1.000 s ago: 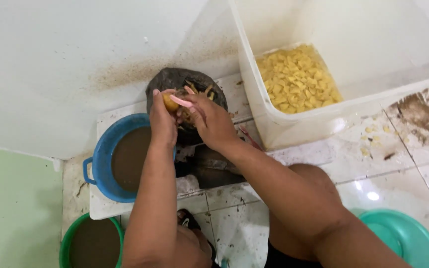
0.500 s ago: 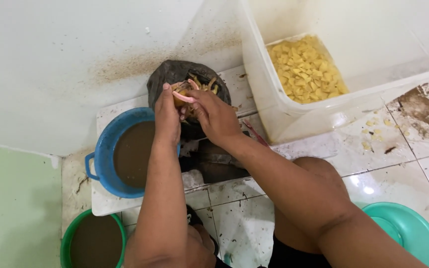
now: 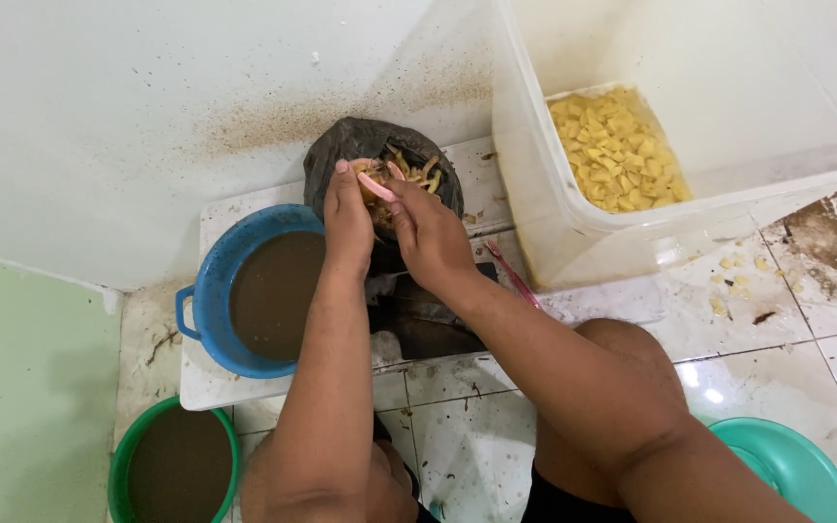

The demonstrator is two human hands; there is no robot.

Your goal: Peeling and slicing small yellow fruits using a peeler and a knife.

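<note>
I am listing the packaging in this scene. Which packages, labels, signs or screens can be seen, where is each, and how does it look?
No labels, signs or screens are in view.
Bag: black plastic, crumpled and open, by the wall under both hands, holding yellowish peels.
Tub: large clear plastic box, to the right, with yellow cut pieces inside.

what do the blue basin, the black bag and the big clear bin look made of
Blue basin: likely moulded plastic, with a smooth rim and a side handle of one piece. Black bag: thin plastic film, crumpled, with a dull sheen. Clear bin: translucent rigid plastic, its yellow pieces showing dimly through the cloudy wall.
</note>
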